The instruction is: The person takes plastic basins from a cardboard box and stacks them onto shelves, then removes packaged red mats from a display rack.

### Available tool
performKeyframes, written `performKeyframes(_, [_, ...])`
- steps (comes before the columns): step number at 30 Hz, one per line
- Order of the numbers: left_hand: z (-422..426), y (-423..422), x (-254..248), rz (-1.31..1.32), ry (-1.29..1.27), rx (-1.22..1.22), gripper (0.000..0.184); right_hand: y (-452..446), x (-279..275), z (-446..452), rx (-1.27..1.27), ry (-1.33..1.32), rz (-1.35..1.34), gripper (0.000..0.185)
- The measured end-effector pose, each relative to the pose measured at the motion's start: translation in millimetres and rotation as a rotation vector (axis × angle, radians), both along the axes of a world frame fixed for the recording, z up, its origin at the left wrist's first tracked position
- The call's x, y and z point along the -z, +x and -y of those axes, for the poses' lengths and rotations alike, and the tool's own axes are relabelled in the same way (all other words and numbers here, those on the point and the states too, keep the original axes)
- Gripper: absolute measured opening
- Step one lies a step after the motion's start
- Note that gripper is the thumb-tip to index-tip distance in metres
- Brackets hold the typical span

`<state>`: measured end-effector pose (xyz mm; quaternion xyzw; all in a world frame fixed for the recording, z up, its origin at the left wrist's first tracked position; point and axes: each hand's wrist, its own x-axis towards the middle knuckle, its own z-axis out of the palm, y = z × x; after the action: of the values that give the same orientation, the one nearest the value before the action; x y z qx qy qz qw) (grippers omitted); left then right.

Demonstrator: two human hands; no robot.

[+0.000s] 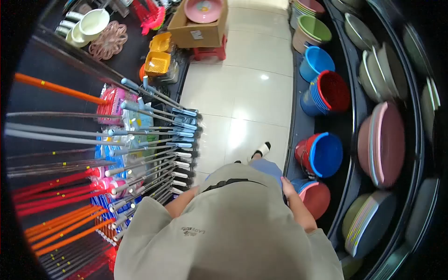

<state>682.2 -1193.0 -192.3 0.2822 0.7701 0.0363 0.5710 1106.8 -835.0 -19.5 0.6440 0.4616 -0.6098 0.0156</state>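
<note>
My right hand point(288, 186) hangs low at my side, close to the red bucket point(315, 199) on the right shelf. Whether the two touch is unclear, and its fingers are mostly hidden from above. On the other side, my left hand point(194, 190) is largely covered by my grey-green shirt point(242, 224), so its fingers do not show. Nearest to it are long-handled dustpans or brooms with grey poles point(154, 170), standing in a dense row. A blue bucket with a red outside point(325, 155) sits just ahead of my right hand.
Ahead runs a white tiled aisle point(233, 102). A cardboard box point(198, 35) holding a pink basin stands on a red stool point(211, 52). Blue buckets point(317, 63) and stacked basins point(382, 144) fill the right shelves. Orange poles point(60, 88) jut out at left.
</note>
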Motion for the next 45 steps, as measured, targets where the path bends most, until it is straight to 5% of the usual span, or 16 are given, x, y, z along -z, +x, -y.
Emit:
performKeyframes(1, [0, 11, -10, -0.014, -0.034, -0.002, 0.048, -12, 1, -16, -0.033, -0.054, -0.182, 0.064])
performKeyframes(4, [-30, 23, -39, -0.042, -0.060, -0.084, 0.047, -27, 88, -54, -0.135, -0.098, -0.122, 0.064])
performKeyframes(11, [-217, -22, -177, -0.056, -0.091, -0.325, 0.041, -76, 93, -212, -0.623, 0.127, 0.224, 0.068])
performKeyframes(14, [-311, -32, -215, -0.023, -0.005, -0.505, 0.036, -79, 114, -286, -0.729, -0.011, 0.062, 0.066])
performKeyframes(17, [-387, -52, -198, 0.007, 0.141, -0.525, 0.033, -103, 37, -331, -0.664, 0.131, 0.085, 0.059])
performKeyframes(19, [-425, -64, -156, 0.067, 0.328, -0.618, 0.032, -96, 66, -365, -0.667, 0.088, 0.014, 0.055])
performKeyframes(21, [-467, -66, -170, 0.059, 0.445, -0.692, 0.032, -91, 79, -386, -0.676, 0.030, -0.053, 0.051])
performKeyframes(25, [-504, -70, -206, -0.072, 0.367, -0.690, 0.032, -119, 35, -428, -0.752, -0.015, -0.082, 0.047])
performKeyframes(29, [-471, -84, -160, -0.059, 0.086, -0.684, 0.034, -146, 47, -468, -0.803, -0.164, -0.037, 0.050])
performKeyframes(31, [-449, -89, -139, 0.004, -0.136, -0.439, 0.030, -189, -23, -486, -0.677, -0.226, -0.043, 0.050])
performKeyframes(32, [-419, -87, -118, 0.020, 0.074, -0.225, 0.030, -212, -52, -495, -0.537, -0.282, -0.055, 0.050])
performKeyframes(34, [-400, -94, -90, 0.078, 0.310, 0.029, 0.029, -236, -42, -521, -0.632, -0.193, 0.049, 0.045])
performKeyframes(38, [-454, -154, -75, 0.231, -0.125, -0.303, 0.030, -248, 37, -574, -0.555, -0.104, -0.011, 0.042])
performKeyframes(42, [-563, -276, -40, 0.211, -0.146, -0.395, 0.031, -300, 55, -638, -0.758, 0.106, 0.013, 0.039])
performKeyframes(43, [-627, -313, -127, 0.011, -0.048, -0.212, 0.031, -308, 64, -655, -0.742, 0.165, -0.005, 0.041])
performKeyframes(45, [-697, -377, -149, -0.088, 0.248, -0.214, 0.034, -335, 59, -671, -0.724, 0.208, -0.015, 0.043])
